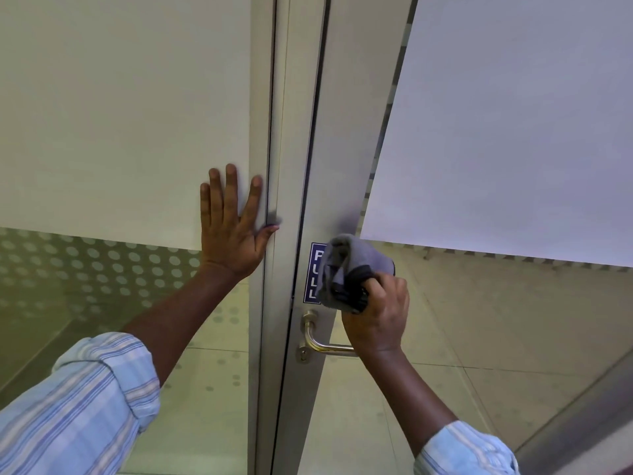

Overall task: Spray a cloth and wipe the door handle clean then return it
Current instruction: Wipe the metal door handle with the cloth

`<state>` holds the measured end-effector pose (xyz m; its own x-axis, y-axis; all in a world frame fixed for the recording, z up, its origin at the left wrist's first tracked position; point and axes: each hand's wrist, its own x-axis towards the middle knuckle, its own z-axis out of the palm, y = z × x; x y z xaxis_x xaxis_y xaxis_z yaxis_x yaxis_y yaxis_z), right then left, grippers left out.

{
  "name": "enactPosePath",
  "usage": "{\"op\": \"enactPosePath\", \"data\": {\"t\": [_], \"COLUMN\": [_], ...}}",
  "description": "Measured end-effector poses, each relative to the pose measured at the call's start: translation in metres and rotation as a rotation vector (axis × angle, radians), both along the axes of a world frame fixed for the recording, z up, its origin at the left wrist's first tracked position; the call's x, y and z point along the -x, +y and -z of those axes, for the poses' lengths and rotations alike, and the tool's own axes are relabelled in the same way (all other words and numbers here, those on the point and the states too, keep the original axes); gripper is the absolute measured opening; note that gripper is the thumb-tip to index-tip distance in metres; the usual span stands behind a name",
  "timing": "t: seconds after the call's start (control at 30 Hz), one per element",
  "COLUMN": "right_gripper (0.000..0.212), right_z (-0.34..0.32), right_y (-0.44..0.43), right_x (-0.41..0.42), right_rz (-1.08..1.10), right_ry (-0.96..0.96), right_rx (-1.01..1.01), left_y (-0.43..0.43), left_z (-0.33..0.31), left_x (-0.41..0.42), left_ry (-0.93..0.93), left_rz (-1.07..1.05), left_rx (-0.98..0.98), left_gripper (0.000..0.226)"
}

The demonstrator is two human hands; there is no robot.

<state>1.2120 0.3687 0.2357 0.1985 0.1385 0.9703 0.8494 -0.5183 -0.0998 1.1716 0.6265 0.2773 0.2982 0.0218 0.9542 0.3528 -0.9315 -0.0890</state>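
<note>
Gripping a bunched grey cloth (352, 269), the right hand (378, 317) is closed around its lower end, just above and in front of the metal door handle (323, 341), whose lever end is hidden behind the wrist. The cloth covers part of a blue sign (313, 272) on the door frame reading "PULL" in white letters running downward. The left hand (233, 228) lies flat and spread, fingers wide, against the frosted glass panel (120, 114) left of the frame, holding nothing.
</note>
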Motion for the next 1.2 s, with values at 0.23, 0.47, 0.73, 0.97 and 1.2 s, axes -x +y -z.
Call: {"op": "enactPosePath", "data": {"t": [0.23, 0.47, 0.73, 0.97, 1.2], "right_gripper": [0.081, 0.06, 0.049, 0.037, 0.061], "right_z": [0.006, 0.015, 0.026, 0.043, 0.053], "right_y": [0.014, 0.017, 0.017, 0.007, -0.004], "right_x": [-0.023, -0.038, -0.041, -0.034, -0.027], "right_rz": [-0.036, -0.026, -0.058, -0.103, -0.127], "right_ry": [-0.01, -0.123, -0.119, -0.02, 0.146], "right_rx": [0.129, 0.243, 0.265, 0.388, 0.529], "left_y": [0.005, 0.007, 0.004, 0.003, 0.005], "left_z": [0.001, 0.002, 0.001, 0.001, 0.002], "left_x": [-0.001, -0.003, -0.001, 0.0, -0.002], "left_ry": [-0.028, -0.015, -0.036, -0.038, -0.045], "left_rz": [0.042, 0.044, 0.056, 0.05, 0.053], "left_rx": [-0.027, -0.026, -0.023, -0.018, -0.02], "left_gripper": [0.07, 0.07, 0.068, 0.067, 0.067]}}
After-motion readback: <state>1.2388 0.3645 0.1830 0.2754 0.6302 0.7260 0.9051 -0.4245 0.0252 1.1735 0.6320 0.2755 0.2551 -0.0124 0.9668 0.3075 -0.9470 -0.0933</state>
